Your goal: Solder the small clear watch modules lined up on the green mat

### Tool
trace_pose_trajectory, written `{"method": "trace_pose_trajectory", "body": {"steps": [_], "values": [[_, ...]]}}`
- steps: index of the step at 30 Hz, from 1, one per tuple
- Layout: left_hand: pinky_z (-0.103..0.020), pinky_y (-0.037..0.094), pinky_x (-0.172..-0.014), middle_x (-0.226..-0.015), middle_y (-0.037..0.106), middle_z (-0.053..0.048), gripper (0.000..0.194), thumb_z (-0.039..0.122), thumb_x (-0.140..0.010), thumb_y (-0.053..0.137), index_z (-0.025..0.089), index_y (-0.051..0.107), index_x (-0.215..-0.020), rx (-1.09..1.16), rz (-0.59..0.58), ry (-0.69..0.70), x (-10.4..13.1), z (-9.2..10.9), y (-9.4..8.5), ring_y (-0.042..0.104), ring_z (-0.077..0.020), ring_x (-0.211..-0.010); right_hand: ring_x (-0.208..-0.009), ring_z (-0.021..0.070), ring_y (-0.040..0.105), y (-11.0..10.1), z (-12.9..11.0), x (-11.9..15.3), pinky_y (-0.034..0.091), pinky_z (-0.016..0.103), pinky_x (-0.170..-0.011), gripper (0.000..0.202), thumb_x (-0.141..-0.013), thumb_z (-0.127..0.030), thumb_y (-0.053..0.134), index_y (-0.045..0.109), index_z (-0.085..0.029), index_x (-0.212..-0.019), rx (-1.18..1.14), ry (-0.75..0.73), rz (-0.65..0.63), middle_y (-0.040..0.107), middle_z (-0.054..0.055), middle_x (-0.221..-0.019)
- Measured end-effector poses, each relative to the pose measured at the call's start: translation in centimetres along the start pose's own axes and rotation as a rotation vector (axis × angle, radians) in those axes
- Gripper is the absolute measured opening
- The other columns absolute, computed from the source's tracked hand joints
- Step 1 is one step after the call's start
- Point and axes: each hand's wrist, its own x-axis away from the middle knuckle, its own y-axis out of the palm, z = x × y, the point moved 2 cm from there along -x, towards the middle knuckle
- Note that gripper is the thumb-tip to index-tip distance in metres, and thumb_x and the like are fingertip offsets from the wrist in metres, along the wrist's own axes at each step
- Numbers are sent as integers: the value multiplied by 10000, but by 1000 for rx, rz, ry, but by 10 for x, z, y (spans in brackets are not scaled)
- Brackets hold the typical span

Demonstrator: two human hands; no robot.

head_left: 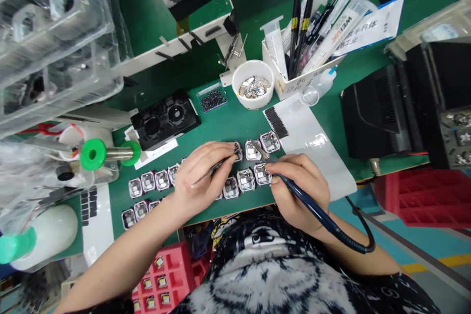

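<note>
Two rows of small square watch cases with circuit boards [245, 180] lie on the green work mat [235, 117]. My left hand [204, 174] is closed around metal tweezers [210, 170], whose tips are at a case in the upper row. In my right hand [301, 189] is a soldering iron [307, 201] with a dark blue handle and cord. Its metal tip [260, 150] points left, over the cases near the right end of the rows. Whether the tip touches a board I cannot tell. My left hand hides several cases in the middle.
Behind the cases stand a white round tub [253, 85] of small parts, a clear box of black bits [212, 98] and a pen box [283, 86]. A solder spool [110, 153] is at left. White sheet [312, 142] and black machine [379, 113] are at right.
</note>
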Motion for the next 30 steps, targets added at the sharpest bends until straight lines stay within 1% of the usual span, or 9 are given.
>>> {"method": "trace_pose_trajectory", "body": {"steps": [3,6,10,13,15,19,23,26,30], "values": [[-377,641,-920,-1111,766,-73,284,19,-883,737,165,704,-1124,-28,66,-105,8,-1,-10,747,-193,-1041,-914,166,682,0,-1,-3,605,355,-810,281,-895,-105,644,743,-216,-1134,-7,58,-28,681,39,-988],[-365,637,-913,-1106,774,-63,258,40,-892,741,178,716,-1109,-49,99,-145,16,-4,-16,749,-186,-1031,-935,176,685,-1,-6,-5,602,367,-823,276,-899,-112,652,747,-206,-1141,18,61,-58,673,51,-997],[-359,640,-907,-1098,776,-58,262,53,-900,735,186,713,-1124,-40,111,-147,22,-8,-17,751,-183,-1025,-946,184,688,0,-20,-9,605,377,-838,275,-894,-88,650,742,-200,-1128,52,4,-49,694,53,-989],[-370,643,-911,-1091,774,-55,249,61,-908,726,193,707,-1118,-19,121,-133,24,-11,-16,752,-186,-1030,-958,185,685,7,-28,-8,607,375,-840,278,-887,-84,646,736,-200,-1123,62,-18,-62,702,50,-996],[-371,644,-910,-1091,774,-55,246,66,-912,723,192,699,-1121,-12,121,-115,24,-13,-16,751,-185,-1030,-945,183,684,13,-27,-5,610,376,-845,284,-873,-85,647,733,-190,-1123,48,-63,-73,701,49,-985],[-350,640,-910,-1076,774,-54,245,61,-912,724,182,691,-1122,-11,110,-90,23,-16,-15,751,-170,-1016,-878,175,680,24,-16,2,618,397,-866,293,-833,-81,654,728,-170,-1103,19,-189,-97,706,44,-935],[-364,635,-932,-1065,774,-56,215,71,-925,709,181,692,-1110,6,94,-68,21,-20,-14,749,-175,-1030,-881,180,685,30,-9,2,622,388,-834,289,-824,-80,657,734,-172,-1087,38,-161,-121,707,52,-946],[-377,635,-935,-1060,777,-50,203,91,-937,700,195,689,-1111,-7,97,-60,20,-23,-13,749,-180,-1032,-878,177,686,32,-9,-1,629,380,-815,304,-827,-80,655,733,-186,-1100,39,-130,-140,700,53,-969],[-378,639,-926,-1063,779,-51,206,105,-944,697,196,682,-1127,-14,85,-43,20,-24,-10,752,-181,-1027,-879,179,685,32,-10,-2,631,384,-814,323,-829,-78,655,725,-196,-1122,34,-124,-148,695,52,-978]]}}
